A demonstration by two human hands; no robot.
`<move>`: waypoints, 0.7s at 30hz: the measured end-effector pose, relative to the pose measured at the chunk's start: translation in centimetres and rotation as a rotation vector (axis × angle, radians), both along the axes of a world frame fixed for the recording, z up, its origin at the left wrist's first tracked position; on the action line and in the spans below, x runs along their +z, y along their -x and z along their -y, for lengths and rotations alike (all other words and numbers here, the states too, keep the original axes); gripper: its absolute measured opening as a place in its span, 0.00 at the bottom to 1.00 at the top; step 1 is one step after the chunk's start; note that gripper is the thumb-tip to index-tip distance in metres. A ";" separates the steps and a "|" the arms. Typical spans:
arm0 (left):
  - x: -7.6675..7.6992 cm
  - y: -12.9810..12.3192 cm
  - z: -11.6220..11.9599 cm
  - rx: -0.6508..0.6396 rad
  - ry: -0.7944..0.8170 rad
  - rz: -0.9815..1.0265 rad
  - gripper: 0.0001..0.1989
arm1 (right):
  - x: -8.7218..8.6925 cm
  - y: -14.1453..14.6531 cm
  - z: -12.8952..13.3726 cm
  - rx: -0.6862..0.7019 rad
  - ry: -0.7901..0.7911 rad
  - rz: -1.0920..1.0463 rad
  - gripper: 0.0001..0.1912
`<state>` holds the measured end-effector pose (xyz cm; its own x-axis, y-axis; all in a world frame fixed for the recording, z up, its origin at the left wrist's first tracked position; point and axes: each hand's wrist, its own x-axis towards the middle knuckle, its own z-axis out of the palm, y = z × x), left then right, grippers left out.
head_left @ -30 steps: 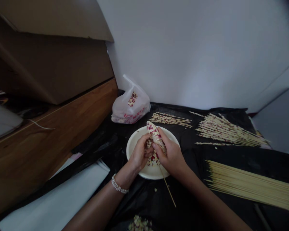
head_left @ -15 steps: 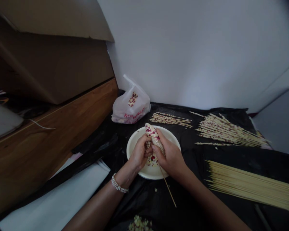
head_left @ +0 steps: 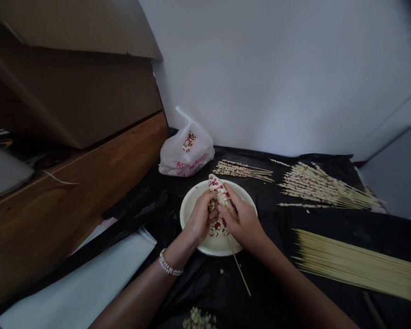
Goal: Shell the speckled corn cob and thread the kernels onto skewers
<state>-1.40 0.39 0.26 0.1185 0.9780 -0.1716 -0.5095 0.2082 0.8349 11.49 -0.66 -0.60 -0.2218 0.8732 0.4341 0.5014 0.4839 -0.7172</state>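
Above a round white bowl (head_left: pixel 189 206) of loose purple-and-cream kernels (head_left: pixel 219 228), our right hand (head_left: pixel 245 221) clamps its fingers on a tapered, partly stripped corn cob (head_left: pixel 220 193), upper rows unpicked; our left hand (head_left: pixel 198 220) touches it, grip unclear.

Lettering was found on one item: the white plastic bag (head_left: pixel 168 157). Red print (head_left: pixel 192 163) runs in a single row across the lower front of the bag, rising toward its right end along the creased film. The strokes resemble Chinese characters, those at the left end looking heavier. Blur and folds prevent a sure reading; wording not determined, no brand or number legible
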 end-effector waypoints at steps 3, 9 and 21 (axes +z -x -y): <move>-0.3 0.0 0.0 -0.010 -0.067 -0.049 0.11 | 0.0 -0.1 -0.1 -0.002 -0.005 -0.013 0.31; -0.2 0.1 0.0 -0.002 -0.066 -0.106 0.09 | -0.2 0.1 0.3 -0.019 -0.057 0.099 0.32; 0.2 0.2 -0.1 0.026 -0.024 -0.171 0.12 | -0.2 0.4 0.8 -0.058 -0.083 0.317 0.32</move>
